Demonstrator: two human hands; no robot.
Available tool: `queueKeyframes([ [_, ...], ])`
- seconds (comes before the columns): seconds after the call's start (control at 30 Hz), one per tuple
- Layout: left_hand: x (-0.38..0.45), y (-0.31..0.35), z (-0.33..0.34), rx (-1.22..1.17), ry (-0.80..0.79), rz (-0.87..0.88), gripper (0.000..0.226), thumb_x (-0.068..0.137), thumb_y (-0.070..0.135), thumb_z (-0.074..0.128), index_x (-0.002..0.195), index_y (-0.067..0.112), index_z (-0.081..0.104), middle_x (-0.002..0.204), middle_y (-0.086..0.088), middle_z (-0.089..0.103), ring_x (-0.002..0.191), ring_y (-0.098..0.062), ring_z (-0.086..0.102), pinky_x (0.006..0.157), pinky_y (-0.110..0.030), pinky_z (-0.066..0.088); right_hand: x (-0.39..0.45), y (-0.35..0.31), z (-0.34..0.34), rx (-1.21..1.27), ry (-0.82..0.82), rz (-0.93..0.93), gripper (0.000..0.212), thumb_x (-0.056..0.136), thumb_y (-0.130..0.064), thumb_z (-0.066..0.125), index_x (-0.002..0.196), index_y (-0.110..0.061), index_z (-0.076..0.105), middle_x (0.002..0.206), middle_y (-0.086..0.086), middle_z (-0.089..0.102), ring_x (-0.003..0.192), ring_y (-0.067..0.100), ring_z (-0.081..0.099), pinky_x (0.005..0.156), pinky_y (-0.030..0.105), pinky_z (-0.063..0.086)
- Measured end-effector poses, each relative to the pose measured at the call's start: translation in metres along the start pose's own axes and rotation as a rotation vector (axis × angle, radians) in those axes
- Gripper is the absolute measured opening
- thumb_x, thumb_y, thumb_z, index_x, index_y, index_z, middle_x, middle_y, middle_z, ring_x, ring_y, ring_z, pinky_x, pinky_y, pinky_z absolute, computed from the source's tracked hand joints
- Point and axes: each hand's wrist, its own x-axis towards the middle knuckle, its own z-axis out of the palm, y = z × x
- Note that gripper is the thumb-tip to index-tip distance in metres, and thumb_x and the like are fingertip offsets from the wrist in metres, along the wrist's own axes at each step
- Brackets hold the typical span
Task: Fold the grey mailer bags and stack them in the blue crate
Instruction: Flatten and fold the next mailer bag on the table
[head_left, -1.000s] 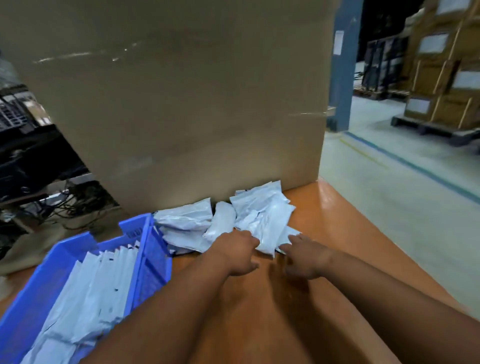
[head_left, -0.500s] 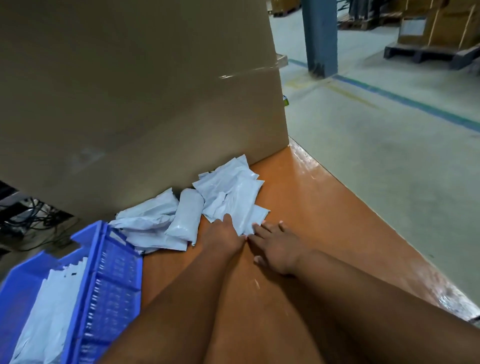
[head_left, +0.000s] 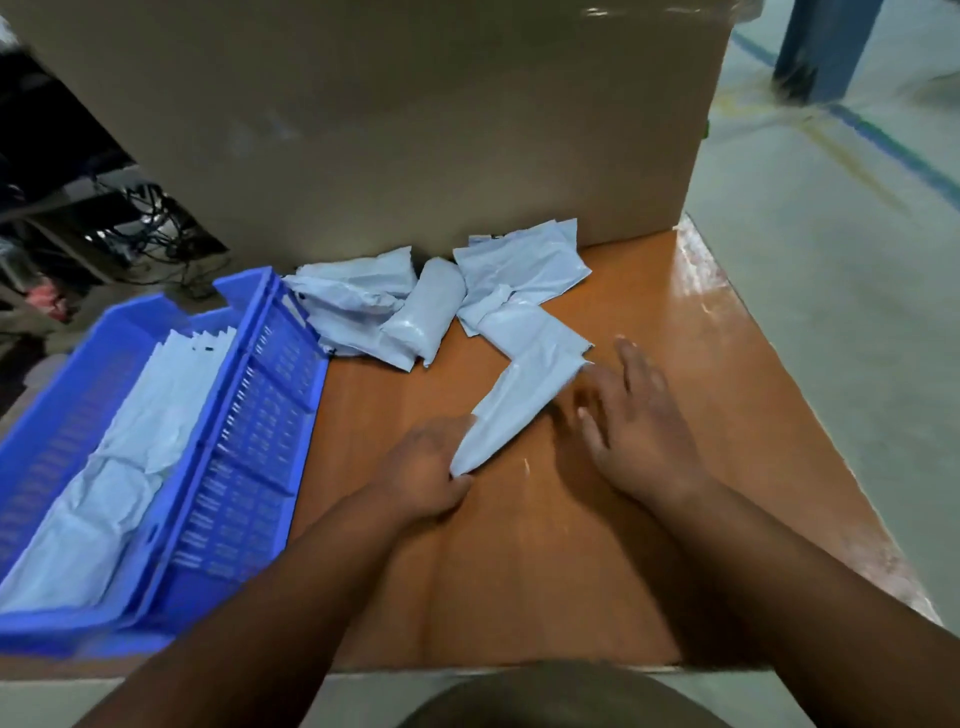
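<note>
On the orange table, just ahead of the person, one grey mailer bag lies stretched on a slant, its far end near the loose pile and its near end drawn toward the body. The left hand pinches that near corner between thumb and curled fingers, so the bag looks to be pulled clear of the others and laid out flat where it can be folded. The right hand sits just beside the bag's right edge with fingers spread and fairly straight, gripping nothing; its fingertips are blurred, so whether they touch the plastic cannot be told, but it seems placed to press or smooth the bag while the left hand keeps it taut. The bag thus runs between the two hands, held at its lower left, with the right hand close to its middle. Beyond it the remaining mailer bags lie in a crumpled heap against the foot of a large cardboard box, within easy reach for the next pick. To the left, touching the table's edge area, stands the blue crate, already lined with pale folded bags in overlapping rows, so the work seems partly done, with several bags left to fold
</note>
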Motion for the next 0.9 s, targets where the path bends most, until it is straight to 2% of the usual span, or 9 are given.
queueKeyframes([
  [0.1,-0.042,-0.012,0.004,0.102,0.013,0.089,0.076,0.083,0.037,0.063,0.157,0.032,0.042,0.151,0.005,0.053,0.138,-0.022,0.049,0.119,-0.050,0.038,-0.019,-0.030,-0.011,-0.077,0.033,-0.177,0.044,0.099,-0.036,0.057,0.139,-0.017,0.058,0.169,0.017,0.027,0.155,0.041,0.028,0.121,0.058,0.030],
  [0.2,-0.061,-0.013,0.005,0.223,0.004,0.147,0.078,0.080,0.023,0.057,0.157,0.027,0.044,0.157,0.003,0.047,0.148,-0.022,0.040,0.125,-0.061,0.025,-0.029,-0.063,-0.009,-0.066,0.066,-0.314,0.039,0.099,-0.036,0.062,0.130,-0.012,0.066,0.163,0.018,0.041,0.150,0.039,0.039,0.122,0.062,0.028],
  [0.33,-0.069,-0.018,0.006,0.295,0.038,0.188,0.080,0.079,0.018,0.060,0.157,0.031,0.045,0.159,0.003,0.044,0.152,-0.024,0.035,0.124,-0.063,0.026,-0.033,-0.087,-0.012,0.007,0.111,-0.297,0.035,0.098,-0.036,0.065,0.123,-0.012,0.069,0.149,0.014,0.055,0.140,0.035,0.050,0.119,0.060,0.031],
  [0.4,-0.073,-0.019,0.010,0.274,0.086,0.213,0.076,0.085,0.027,0.061,0.159,0.032,0.044,0.167,0.001,0.036,0.158,-0.025,0.026,0.126,-0.063,0.021,-0.031,-0.091,-0.014,-0.021,0.056,-0.304,0.034,0.099,-0.036,0.062,0.126,-0.016,0.068,0.150,0.011,0.054,0.141,0.033,0.049,0.120,0.058,0.031],
  [0.5,-0.079,-0.018,0.021,0.232,0.106,0.264,0.079,0.099,0.057,0.052,0.168,0.028,0.027,0.178,0.002,0.006,0.164,-0.022,0.000,0.130,-0.059,0.004,-0.026,-0.098,-0.004,-0.138,-0.156,-0.299,0.043,0.103,-0.047,0.053,0.139,-0.026,0.056,0.165,0.006,0.038,0.154,0.029,0.033,0.125,0.058,0.026],
  [0.57,-0.077,-0.012,0.031,0.245,0.122,0.260,0.081,0.104,0.064,0.043,0.169,0.021,0.022,0.178,0.000,0.001,0.164,-0.021,-0.004,0.130,-0.059,0.008,-0.025,-0.100,0.016,-0.213,-0.289,-0.297,0.052,0.104,-0.052,0.045,0.150,-0.028,0.046,0.172,0.005,0.026,0.159,0.028,0.022,0.127,0.060,0.020],
  [0.63,-0.073,-0.004,0.041,0.259,0.122,0.188,0.082,0.105,0.068,0.034,0.169,0.018,0.021,0.178,-0.004,0.003,0.164,-0.021,-0.005,0.129,-0.059,0.013,-0.027,-0.096,0.040,-0.255,-0.386,-0.300,0.061,0.106,-0.055,0.038,0.158,-0.025,0.040,0.174,0.007,0.023,0.161,0.029,0.018,0.128,0.062,0.015],
  [0.8,-0.066,-0.003,0.052,0.269,0.099,0.070,0.085,0.102,0.075,0.010,0.170,0.025,-0.002,0.178,-0.004,-0.010,0.163,-0.022,-0.013,0.131,-0.055,0.003,-0.036,-0.090,0.064,-0.311,-0.401,-0.253,0.067,0.109,-0.058,0.024,0.168,-0.027,0.023,0.176,0.003,0.019,0.163,0.026,0.015,0.129,0.061,0.005],
  [0.9,-0.065,-0.008,0.053,0.235,0.105,0.093,0.084,0.102,0.076,0.010,0.170,0.027,-0.003,0.178,-0.002,-0.009,0.163,-0.021,-0.012,0.131,-0.054,0.004,-0.034,-0.096,0.061,-0.318,-0.420,-0.222,0.067,0.108,-0.061,0.018,0.167,-0.029,0.024,0.174,0.002,0.026,0.161,0.026,0.022,0.128,0.062,0.006],
])
